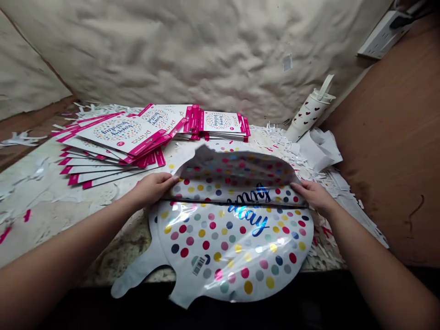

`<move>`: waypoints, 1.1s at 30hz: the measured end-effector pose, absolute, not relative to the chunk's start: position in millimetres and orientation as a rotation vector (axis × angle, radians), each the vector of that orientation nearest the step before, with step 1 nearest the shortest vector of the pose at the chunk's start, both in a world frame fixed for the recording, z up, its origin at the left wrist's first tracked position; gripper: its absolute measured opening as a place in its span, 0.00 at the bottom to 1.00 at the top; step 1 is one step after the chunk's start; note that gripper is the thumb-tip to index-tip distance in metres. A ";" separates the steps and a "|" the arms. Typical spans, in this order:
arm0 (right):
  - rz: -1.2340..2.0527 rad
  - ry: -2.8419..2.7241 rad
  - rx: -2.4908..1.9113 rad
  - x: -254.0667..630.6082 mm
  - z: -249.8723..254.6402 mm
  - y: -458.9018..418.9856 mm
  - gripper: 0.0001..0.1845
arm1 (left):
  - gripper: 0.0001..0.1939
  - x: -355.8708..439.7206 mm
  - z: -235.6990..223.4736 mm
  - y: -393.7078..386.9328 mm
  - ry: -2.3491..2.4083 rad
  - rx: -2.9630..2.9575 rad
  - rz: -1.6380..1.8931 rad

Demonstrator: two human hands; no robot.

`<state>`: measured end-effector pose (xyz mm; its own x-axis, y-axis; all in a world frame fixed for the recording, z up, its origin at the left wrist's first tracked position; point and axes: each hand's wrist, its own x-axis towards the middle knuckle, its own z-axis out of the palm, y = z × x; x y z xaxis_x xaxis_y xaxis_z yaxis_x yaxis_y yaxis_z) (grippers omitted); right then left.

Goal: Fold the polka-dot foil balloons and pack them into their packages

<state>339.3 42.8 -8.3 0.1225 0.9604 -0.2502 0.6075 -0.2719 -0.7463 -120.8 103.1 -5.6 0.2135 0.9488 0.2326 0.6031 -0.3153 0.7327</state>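
A flat white foil balloon (233, 252) with coloured dots and blue lettering lies in front of me, its near part overhanging the table's front edge. Its far part is lifted and folded over toward me, showing a greyish see-through side. My left hand (156, 187) pinches the fold at the left end, thumb on top. At the right end, my right hand (314, 196) grips the same fold between thumb and fingers. Another balloon's tail (140, 270) sticks out beneath at the lower left. A barcode is printed near the balloon's neck.
Fanned pink-and-white printed packets (120, 135) are piled at the back left, with a neater stack (222, 123) beside them. A white bottle with hearts (309, 114) leans at the back right near crumpled paper (319, 149). Paper shreds litter the table (37, 197). A socket strip (381, 36) hangs upper right.
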 end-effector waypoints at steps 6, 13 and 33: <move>0.863 -1.581 -2.110 327.4 -7.2 91.5 0.20 | 0.26 -64.1 -3.2 65.5 1.609 2.620 0.413; 0.263 -1.681 -2.226 256.8 11.8 92.4 0.30 | 0.32 -45.4 -26.4 25.4 1.384 2.584 -0.054; 0.073 -2.145 -2.067 266.0 -35.8 -21.1 0.29 | 0.42 36.9 -17.0 26.7 1.402 2.575 -0.127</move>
<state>266.0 -21.1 -35.8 -0.0304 0.9962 0.0822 0.9883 0.0423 -0.1467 36.9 26.7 -17.0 0.5445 0.8207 -0.1733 0.8384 -0.5269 0.1395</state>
